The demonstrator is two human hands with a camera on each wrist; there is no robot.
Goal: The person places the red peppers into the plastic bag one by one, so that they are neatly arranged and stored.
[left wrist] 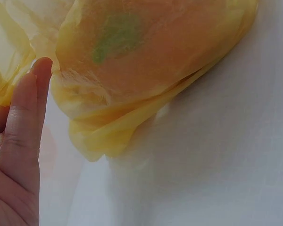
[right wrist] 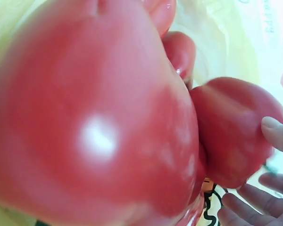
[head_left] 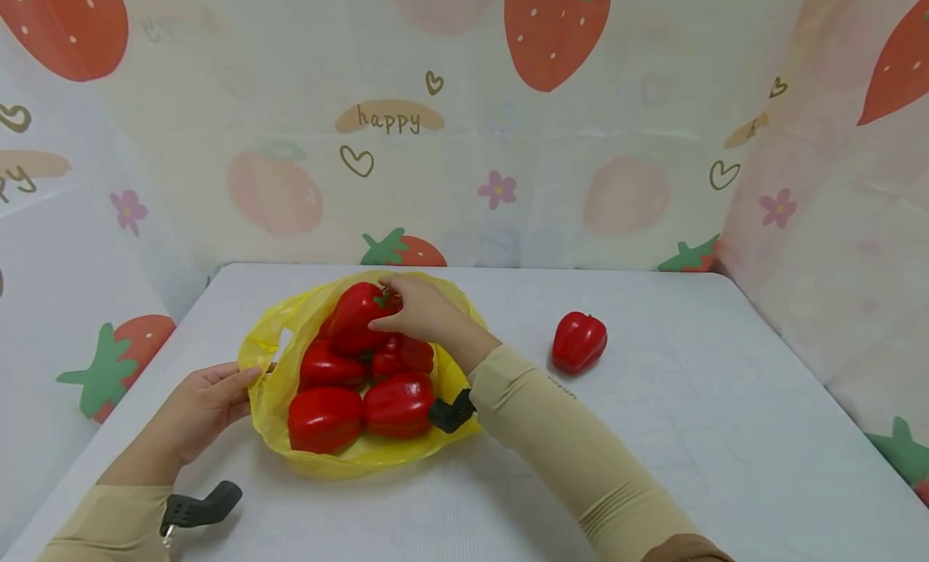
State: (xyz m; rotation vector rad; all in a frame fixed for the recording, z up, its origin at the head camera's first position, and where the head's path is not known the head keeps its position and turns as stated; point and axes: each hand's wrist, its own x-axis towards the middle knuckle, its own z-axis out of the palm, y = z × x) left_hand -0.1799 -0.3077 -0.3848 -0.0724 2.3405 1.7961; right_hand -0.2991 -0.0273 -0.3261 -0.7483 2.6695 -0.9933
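A yellow plastic bag (head_left: 348,464) lies wide open on the table, with several red bell peppers (head_left: 325,419) inside. My left hand (head_left: 206,405) pinches the bag's left edge between thumb and fingers; the left wrist view shows the fingers (left wrist: 22,127) against the thin yellow film. Over the bag's far part, my right hand (head_left: 424,308) holds a red bell pepper (head_left: 352,316) by its green stem end, on top of the others. In the right wrist view, the thumb (right wrist: 278,134) lies on this pepper and the other fingers spread below it. A nearer pepper (right wrist: 94,117) fills much of that view.
One more red bell pepper (head_left: 578,343) lies apart, to the right of the bag on the white tabletop (head_left: 689,409). Light walls (head_left: 501,126) printed with strawberries and hearts stand behind and at both sides. A black wrist mount (head_left: 452,413) overlaps the bag's right edge.
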